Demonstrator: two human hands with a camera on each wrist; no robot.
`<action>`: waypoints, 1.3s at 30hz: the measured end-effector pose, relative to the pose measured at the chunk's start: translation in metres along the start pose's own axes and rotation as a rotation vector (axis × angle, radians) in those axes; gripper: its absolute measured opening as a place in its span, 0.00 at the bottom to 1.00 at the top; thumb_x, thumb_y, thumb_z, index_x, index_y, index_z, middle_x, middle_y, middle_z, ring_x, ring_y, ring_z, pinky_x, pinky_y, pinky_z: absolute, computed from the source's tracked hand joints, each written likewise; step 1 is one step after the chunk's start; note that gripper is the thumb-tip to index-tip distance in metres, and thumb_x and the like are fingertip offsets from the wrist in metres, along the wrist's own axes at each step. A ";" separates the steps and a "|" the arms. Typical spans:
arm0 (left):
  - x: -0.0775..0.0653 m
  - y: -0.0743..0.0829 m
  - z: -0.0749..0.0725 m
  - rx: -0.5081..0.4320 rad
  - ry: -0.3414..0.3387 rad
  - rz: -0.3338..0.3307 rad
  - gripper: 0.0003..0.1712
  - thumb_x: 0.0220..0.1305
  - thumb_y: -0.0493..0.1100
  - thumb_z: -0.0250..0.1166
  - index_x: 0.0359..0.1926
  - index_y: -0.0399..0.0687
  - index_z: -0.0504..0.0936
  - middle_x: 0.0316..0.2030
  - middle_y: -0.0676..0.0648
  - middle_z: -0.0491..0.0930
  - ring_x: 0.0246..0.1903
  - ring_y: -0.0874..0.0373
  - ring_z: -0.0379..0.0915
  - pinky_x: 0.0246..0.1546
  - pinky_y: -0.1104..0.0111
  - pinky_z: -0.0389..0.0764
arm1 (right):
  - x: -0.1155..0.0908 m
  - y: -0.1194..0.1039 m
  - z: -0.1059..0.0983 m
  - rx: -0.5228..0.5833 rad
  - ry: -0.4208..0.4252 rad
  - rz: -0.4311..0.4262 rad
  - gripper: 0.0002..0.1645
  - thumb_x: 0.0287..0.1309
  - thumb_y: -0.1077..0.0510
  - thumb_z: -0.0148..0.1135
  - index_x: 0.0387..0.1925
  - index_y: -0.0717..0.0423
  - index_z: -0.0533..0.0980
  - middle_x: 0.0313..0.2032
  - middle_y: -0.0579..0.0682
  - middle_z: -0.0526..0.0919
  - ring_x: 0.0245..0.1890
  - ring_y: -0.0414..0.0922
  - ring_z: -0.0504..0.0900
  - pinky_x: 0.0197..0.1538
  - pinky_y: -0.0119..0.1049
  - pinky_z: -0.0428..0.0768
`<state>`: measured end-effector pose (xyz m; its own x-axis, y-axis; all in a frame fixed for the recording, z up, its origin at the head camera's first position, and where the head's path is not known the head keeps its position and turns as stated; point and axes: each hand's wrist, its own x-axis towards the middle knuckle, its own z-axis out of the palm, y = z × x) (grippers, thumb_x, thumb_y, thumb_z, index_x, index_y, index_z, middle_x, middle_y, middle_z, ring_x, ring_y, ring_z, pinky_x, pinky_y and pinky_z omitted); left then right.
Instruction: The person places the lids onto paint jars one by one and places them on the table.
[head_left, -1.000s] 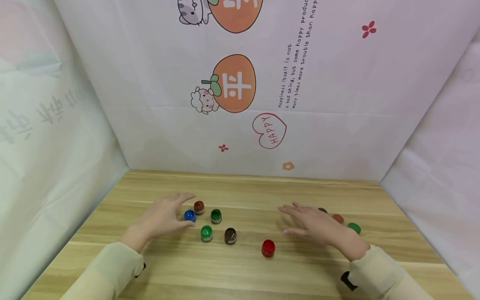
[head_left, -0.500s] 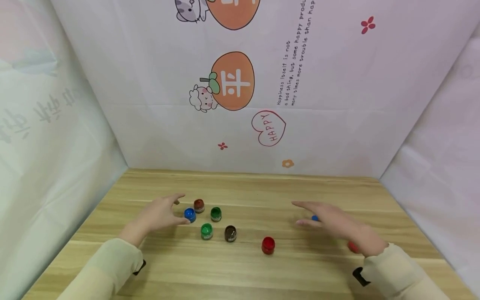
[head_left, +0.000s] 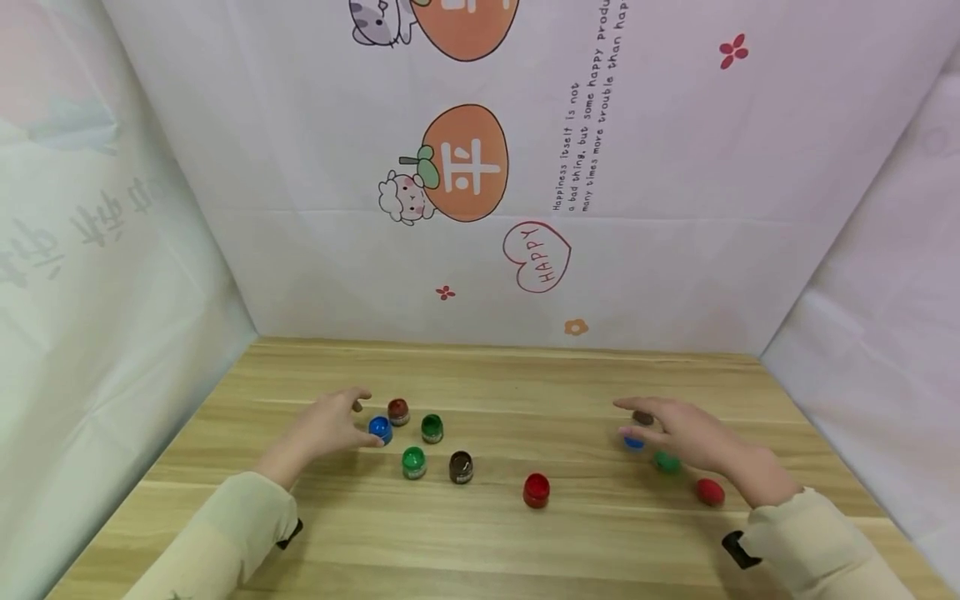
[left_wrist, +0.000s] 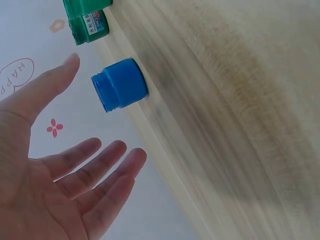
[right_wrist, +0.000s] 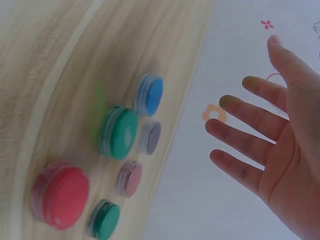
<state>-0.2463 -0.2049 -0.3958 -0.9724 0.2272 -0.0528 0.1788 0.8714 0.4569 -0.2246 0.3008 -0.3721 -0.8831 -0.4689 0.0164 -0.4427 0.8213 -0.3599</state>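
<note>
My left hand (head_left: 326, 427) is beside an uncapped blue paint jar (left_wrist: 122, 84), thumb and fingers spread around it with a gap showing in the left wrist view. Close by stand more uncapped paint jars: a reddish-brown one (head_left: 398, 412), a dark green one (head_left: 432, 428), a lighter green one (head_left: 413, 462) and a dark brown one (head_left: 461, 467). My right hand (head_left: 686, 433) hovers over the loose lids with fingers extended, holding nothing. Under it lie a blue lid (right_wrist: 151, 95), a green lid (right_wrist: 120, 132) and a red lid (right_wrist: 65, 196).
An uncapped red jar (head_left: 536, 491) stands apart, between the hands. A greyish-brown lid (right_wrist: 151, 137), a pinkish-brown lid (right_wrist: 131, 178) and a second green lid (right_wrist: 106, 220) lie among the others. White printed sheets (head_left: 660, 275) wall in the wooden table (head_left: 480, 542).
My right hand has moved to the right over the lids, so different ones show around it. The left hand has shifted slightly left. The jars stay where they were.
</note>
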 end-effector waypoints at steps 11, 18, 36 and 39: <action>0.008 -0.003 0.002 -0.106 -0.054 -0.015 0.43 0.48 0.40 0.84 0.63 0.32 0.75 0.49 0.38 0.80 0.45 0.45 0.79 0.49 0.49 0.81 | 0.006 0.018 0.014 0.002 -0.023 0.003 0.26 0.63 0.55 0.72 0.59 0.63 0.79 0.56 0.61 0.82 0.54 0.60 0.81 0.55 0.58 0.79; 0.013 -0.004 0.007 -0.104 -0.070 -0.014 0.37 0.48 0.37 0.83 0.59 0.31 0.78 0.45 0.40 0.81 0.45 0.46 0.79 0.50 0.50 0.81 | 0.009 0.021 0.021 0.008 -0.041 -0.007 0.23 0.59 0.61 0.74 0.55 0.63 0.82 0.54 0.61 0.83 0.54 0.61 0.81 0.54 0.57 0.80; 0.017 0.004 0.017 -0.097 -0.052 -0.027 0.25 0.50 0.36 0.82 0.47 0.33 0.81 0.40 0.41 0.82 0.38 0.51 0.80 0.41 0.58 0.84 | 0.014 0.032 0.034 -0.071 -0.024 -0.118 0.18 0.52 0.72 0.74 0.46 0.59 0.86 0.46 0.56 0.84 0.49 0.61 0.83 0.49 0.54 0.83; 0.018 0.003 0.020 -0.091 -0.041 -0.021 0.24 0.49 0.35 0.82 0.46 0.34 0.82 0.39 0.41 0.82 0.38 0.51 0.79 0.41 0.57 0.84 | 0.015 0.033 0.036 -0.060 -0.027 -0.118 0.18 0.52 0.73 0.72 0.46 0.60 0.86 0.46 0.56 0.84 0.49 0.61 0.83 0.48 0.53 0.83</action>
<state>-0.2604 -0.1900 -0.4131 -0.9685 0.2289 -0.0982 0.1428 0.8333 0.5340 -0.2465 0.3092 -0.4174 -0.8204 -0.5710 0.0299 -0.5523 0.7778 -0.3000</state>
